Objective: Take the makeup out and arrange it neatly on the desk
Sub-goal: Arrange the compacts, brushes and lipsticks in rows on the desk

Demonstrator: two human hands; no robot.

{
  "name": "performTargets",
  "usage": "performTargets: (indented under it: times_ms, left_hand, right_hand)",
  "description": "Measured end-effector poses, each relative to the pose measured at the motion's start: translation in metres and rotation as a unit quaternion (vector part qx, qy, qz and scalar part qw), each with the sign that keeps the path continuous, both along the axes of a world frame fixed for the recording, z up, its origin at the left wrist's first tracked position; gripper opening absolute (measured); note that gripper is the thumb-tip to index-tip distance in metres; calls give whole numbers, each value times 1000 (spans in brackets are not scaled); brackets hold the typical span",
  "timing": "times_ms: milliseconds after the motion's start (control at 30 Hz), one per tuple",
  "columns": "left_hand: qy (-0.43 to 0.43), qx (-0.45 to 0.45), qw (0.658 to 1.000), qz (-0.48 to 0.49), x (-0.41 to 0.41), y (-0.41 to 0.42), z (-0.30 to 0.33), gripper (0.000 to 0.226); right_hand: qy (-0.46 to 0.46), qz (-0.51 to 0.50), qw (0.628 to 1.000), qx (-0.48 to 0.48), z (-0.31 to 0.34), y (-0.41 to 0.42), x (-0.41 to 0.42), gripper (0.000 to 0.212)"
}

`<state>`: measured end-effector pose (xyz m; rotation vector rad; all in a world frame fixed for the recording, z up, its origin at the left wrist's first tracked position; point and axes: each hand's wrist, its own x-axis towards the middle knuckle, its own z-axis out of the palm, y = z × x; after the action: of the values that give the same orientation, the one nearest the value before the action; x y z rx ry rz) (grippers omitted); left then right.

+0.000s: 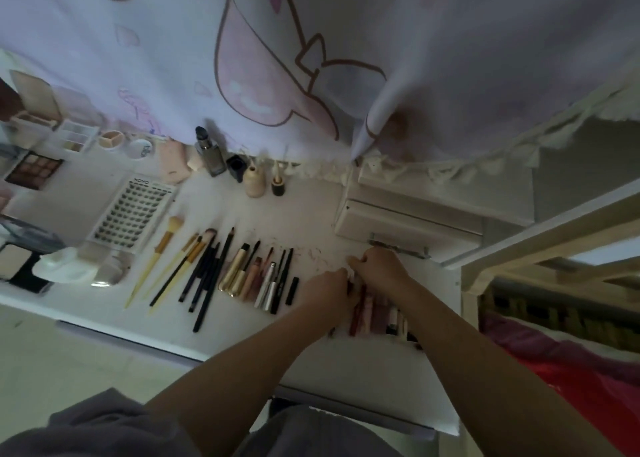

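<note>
Makeup lies in rows on the white desk (311, 214). Brushes (180, 266), dark pencils (211, 276), gold tubes (235, 269) and thin pens (277, 280) lie side by side in the middle. My left hand (325, 288) and my right hand (379, 266) meet at the right end of the row, over a cluster of lipsticks and small tubes (377, 313). Both hands curl around the tops of these sticks; the exact item in each is hidden by the fingers.
A lash tray (133, 210), palettes (33, 169), compacts (17, 259) and small bottles (254, 179) stand further left and back. A white drawer box (405, 221) sits right behind my hands. A printed curtain (311, 58) hangs over the desk's back edge. A wooden frame (536, 248) borders the right.
</note>
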<state>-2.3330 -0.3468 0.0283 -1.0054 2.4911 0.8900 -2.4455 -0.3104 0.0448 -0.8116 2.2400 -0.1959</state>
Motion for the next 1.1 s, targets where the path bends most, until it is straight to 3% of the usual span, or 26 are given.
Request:
performTargets:
  times_ms: [167,300,433,633,733,833,1000,1100]
  left_hand:
    - [77,-86,992,-52,34,-8,16,25]
    - [111,-109,983,-93,54,-16,34,30]
    - [102,-111,980,-129,70,-22,57,34]
    - [143,-21,982,-123,96,-22,70,29]
    - [144,-60,977,-147,110,-24,74,28]
    - [140,-95,970,-172,121,-26,81,30]
    - [146,-108,967,-179,140,-29,85,31]
    - [143,-124,966,-176,149,-32,86,30]
  right_hand:
    - [-128,-36,991,9,28,8,6,39]
    - [-227,-76,967,-82,58,16,22,35]
    - [-263,-98,950,-139,79,27,42,23]
    - [-210,-40,956,-202,92,44,76,17]
    - [-186,-7,966,-177,104,49,89,19]
    - [-161,-1,980,-113,114,50,99,40]
    - [-173,6,977,-127,114,49,112,23]
    - [-191,-26,974,-119,116,45,120,32]
